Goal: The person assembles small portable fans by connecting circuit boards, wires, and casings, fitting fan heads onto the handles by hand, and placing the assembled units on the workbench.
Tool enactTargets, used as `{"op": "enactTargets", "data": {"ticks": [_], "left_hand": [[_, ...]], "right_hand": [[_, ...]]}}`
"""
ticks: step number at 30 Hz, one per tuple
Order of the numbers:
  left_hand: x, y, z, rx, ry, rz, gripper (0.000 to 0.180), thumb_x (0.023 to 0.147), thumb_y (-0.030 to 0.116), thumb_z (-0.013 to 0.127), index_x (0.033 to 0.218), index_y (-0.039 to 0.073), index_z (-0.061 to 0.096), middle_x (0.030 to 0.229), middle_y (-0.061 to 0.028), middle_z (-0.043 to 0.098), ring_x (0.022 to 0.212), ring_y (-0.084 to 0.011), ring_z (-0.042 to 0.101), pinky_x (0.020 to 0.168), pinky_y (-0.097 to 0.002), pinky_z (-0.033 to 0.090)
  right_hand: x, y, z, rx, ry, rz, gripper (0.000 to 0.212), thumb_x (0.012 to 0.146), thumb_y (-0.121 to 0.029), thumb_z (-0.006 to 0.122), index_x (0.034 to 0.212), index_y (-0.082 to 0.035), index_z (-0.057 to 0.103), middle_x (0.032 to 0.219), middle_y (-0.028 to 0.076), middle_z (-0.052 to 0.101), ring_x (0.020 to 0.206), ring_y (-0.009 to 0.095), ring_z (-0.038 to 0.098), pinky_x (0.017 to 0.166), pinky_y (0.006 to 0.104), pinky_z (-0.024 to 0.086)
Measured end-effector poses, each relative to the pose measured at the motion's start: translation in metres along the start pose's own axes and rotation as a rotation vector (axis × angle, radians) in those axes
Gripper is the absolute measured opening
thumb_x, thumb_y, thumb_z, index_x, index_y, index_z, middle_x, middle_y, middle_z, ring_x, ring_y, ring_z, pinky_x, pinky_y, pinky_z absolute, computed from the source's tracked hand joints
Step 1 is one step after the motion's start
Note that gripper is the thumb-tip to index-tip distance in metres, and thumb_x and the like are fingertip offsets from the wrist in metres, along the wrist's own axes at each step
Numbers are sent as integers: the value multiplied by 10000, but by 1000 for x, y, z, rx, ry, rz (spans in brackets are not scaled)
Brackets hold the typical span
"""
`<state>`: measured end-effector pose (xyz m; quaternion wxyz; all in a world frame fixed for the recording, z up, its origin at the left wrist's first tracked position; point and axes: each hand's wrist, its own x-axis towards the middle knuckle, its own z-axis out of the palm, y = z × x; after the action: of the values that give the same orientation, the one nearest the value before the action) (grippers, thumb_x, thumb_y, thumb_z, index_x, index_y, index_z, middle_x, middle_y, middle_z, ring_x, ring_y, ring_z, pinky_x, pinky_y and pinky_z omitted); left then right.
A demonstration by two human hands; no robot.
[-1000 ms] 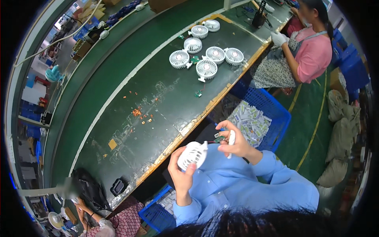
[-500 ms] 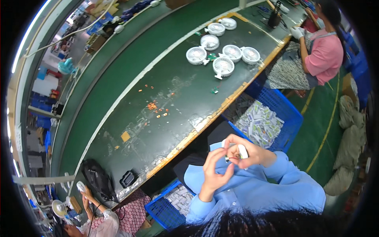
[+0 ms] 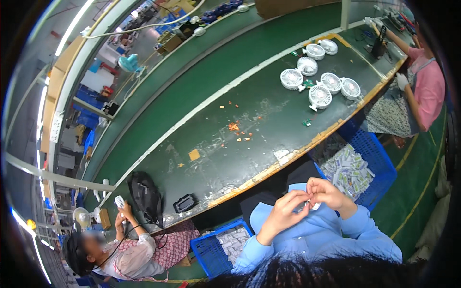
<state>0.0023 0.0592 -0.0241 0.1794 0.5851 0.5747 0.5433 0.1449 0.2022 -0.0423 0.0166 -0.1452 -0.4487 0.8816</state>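
My left hand (image 3: 286, 211) and my right hand (image 3: 330, 196) meet in front of my chest, fingertips almost touching. A small white plastic piece (image 3: 316, 206) shows below the fingers of my right hand, which closes round it and hides most of it. My left fingers are pinched beside it on something tiny, perhaps a wire or small board, too covered to make out. Beyond the hands, the green workbench (image 3: 206, 168) carries several white handheld fans (image 3: 320, 97), some with small green circuit boards (image 3: 307, 123) by them.
Small orange pieces (image 3: 233, 126) lie scattered mid-bench. A black bag (image 3: 145, 197) and a black case (image 3: 185, 203) sit at the left. Blue crates (image 3: 382, 158) of small packs flank me below the bench edge. One person sits at right, another at left holding a white fan (image 3: 119, 202).
My hands have drawn together, and the white piece is now mostly covered by fingers. The whole view has swung left, so the bench appears further right. The co-worker at right has moved their arms.
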Motion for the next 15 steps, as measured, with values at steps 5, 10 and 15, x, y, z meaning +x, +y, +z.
{"op": "enactTargets", "data": {"ticks": [5,10,15], "left_hand": [[-3,-2,1,152,36,49,283,705,-35,744,976,25,687,985,-96,678,847,-260,691,714,-338,577],[-10,-7,4,352,26,43,267,680,-22,755,931,50,698,955,-78,680,837,-260,693,700,-339,578],[-10,-5,13,67,123,24,182,699,-44,752,854,41,710,885,-94,709,752,-215,706,671,-300,571]], "right_hand": [[-2,-1,5,-285,33,-10,73,897,-20,586,944,-33,531,777,41,637,700,89,623,602,237,482],[1,-4,10,-420,93,38,130,925,-86,592,810,-32,618,674,-9,596,589,39,543,526,225,425],[-8,-3,-5,-265,-115,69,194,927,-147,622,783,-16,615,600,4,566,509,71,541,485,231,416]]}}
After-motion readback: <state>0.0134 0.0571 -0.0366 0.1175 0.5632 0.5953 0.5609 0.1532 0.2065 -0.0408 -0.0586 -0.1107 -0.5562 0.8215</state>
